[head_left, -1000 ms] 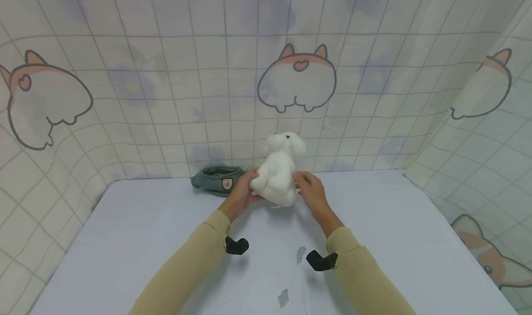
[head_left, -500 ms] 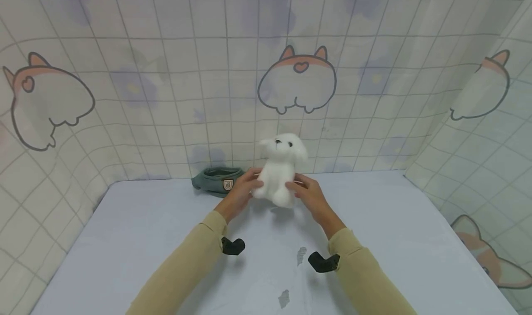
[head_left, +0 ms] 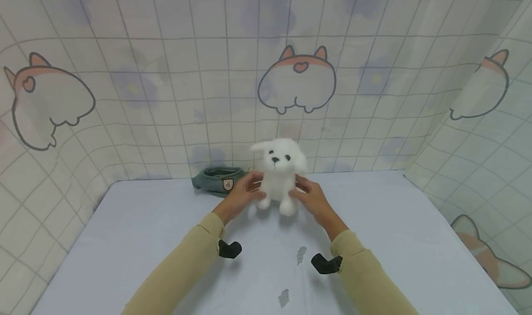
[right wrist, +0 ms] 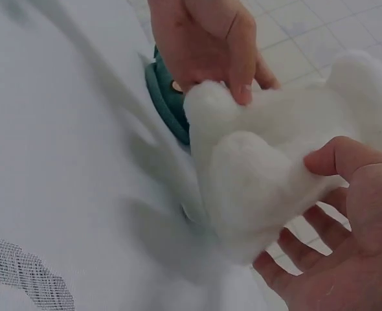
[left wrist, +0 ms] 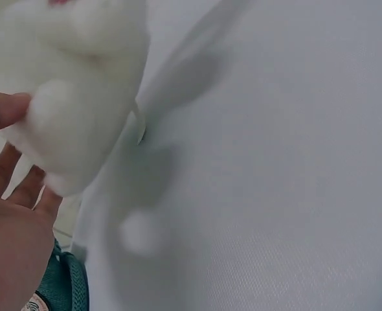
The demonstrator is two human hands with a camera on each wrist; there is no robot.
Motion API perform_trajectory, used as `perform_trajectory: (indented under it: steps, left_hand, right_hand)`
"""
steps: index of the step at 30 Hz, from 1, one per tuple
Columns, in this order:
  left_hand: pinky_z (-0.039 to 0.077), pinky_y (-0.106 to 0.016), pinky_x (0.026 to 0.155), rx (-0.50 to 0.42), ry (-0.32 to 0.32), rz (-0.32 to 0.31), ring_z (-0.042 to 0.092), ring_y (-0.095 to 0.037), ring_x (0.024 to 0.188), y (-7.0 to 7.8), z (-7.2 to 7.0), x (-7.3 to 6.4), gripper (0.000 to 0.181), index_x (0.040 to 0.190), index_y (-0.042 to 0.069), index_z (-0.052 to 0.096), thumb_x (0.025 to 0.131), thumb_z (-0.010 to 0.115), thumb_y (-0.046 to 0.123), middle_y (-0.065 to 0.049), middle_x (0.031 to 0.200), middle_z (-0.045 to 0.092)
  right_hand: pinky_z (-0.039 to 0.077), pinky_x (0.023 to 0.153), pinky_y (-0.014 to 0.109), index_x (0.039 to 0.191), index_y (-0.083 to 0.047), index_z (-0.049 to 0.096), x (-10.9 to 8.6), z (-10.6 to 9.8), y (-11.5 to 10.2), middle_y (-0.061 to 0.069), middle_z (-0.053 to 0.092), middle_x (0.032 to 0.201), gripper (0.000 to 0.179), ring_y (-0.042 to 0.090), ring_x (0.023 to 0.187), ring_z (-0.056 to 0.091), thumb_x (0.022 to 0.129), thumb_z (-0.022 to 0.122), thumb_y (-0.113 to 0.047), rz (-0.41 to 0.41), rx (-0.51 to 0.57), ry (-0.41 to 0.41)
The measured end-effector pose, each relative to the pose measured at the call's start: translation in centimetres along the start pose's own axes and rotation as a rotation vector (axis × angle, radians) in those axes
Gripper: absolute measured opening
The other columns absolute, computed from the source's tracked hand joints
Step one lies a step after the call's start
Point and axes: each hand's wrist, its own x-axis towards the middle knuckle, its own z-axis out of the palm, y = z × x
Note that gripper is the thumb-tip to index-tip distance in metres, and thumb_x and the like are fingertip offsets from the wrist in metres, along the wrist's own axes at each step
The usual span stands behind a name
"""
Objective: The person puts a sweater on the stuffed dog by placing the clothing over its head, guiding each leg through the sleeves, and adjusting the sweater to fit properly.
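Note:
A white plush dog with dark eyes and a dark nose is upright at the back of the table, its face toward me. My left hand grips its side, thumb at the front and fingers behind. On the other side my right hand holds it the same way. The right wrist view shows the plush dog's underside and paws between both hands, close to the table surface. In the left wrist view, the left thumb presses into the white fur.
A dark green cloth item with a shield badge lies just left of the left hand, by the wall. A white table runs up to a tile-patterned wall covering. Grey patches mark the table's middle. Black wrist mounts stick out inward from both sleeves.
The plush dog has tipped forward and come down slightly; its face pointed upward before and now looks toward me. Both thumbs have come round to its front. The green item stays put.

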Motion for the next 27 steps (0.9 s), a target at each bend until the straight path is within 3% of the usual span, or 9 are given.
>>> perform_trajectory:
  steps: [7,17,27]
  left_hand:
    - [0.030,-0.043,0.118,0.072,-0.011,0.038,0.035,-0.031,0.143,-0.6,0.3,0.0,0.047,0.124,0.003,0.049,0.082,0.067,-0.009,-0.013,0.149,0.041]
    - [0.034,-0.041,0.116,0.199,-0.027,0.029,0.032,-0.029,0.145,-1.4,0.6,0.1,0.044,0.120,0.009,0.049,0.083,0.064,-0.008,-0.008,0.149,0.039]
    - [0.035,-0.040,0.116,0.259,-0.006,0.006,0.034,-0.026,0.143,-2.1,1.0,-0.1,0.058,0.137,0.012,0.046,0.084,0.066,-0.002,-0.006,0.148,0.042]
  right_hand:
    - [0.024,0.118,0.053,0.140,-0.006,0.048,0.3,-0.2,1.5,0.013,0.042,0.151,0.055,0.033,0.146,0.027,0.089,0.065,-0.019,0.033,-0.042,-0.001]
    - [0.028,0.117,0.052,0.131,-0.007,0.059,-0.2,0.2,3.0,0.011,0.050,0.146,0.047,0.032,0.143,0.034,0.085,0.068,-0.012,0.012,-0.044,0.031]
    - [0.033,0.116,0.046,0.131,-0.005,0.057,-0.7,0.8,4.0,0.012,0.051,0.144,0.046,0.030,0.142,0.036,0.086,0.067,-0.005,-0.024,0.001,0.036]
